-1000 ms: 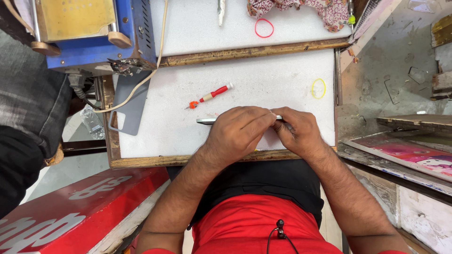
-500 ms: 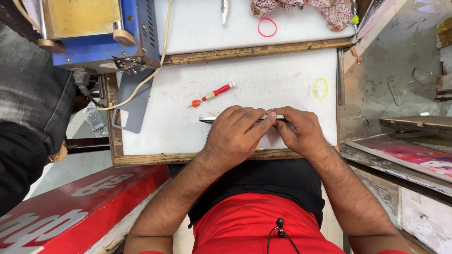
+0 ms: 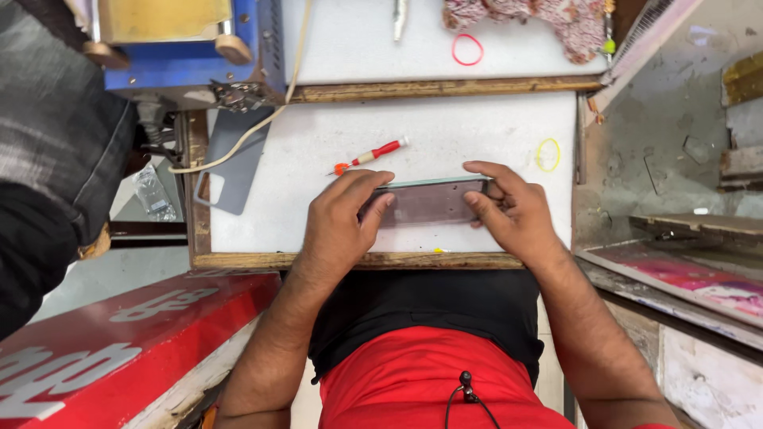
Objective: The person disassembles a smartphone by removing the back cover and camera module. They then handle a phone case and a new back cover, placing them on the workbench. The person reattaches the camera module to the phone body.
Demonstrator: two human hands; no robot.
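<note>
Head view
Left hand (image 3: 342,226): fingers (image 3: 369,191) curled over the left end of the phone panel (image 3: 429,202), holding it.
Right hand (image 3: 513,210): fingers narrow, gripping the panel's right end.
Phone panel: flat on the white worktop (image 3: 318,151), between both hands.
Red screwdriver (image 3: 369,155): just beyond the left fingers.
Yellow rubber band (image 3: 548,155): near the right hand.

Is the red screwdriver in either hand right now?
No, the screwdriver lies loose on the white board beyond the left hand, while both hands, the right hand too, grip the flat panel.
</note>
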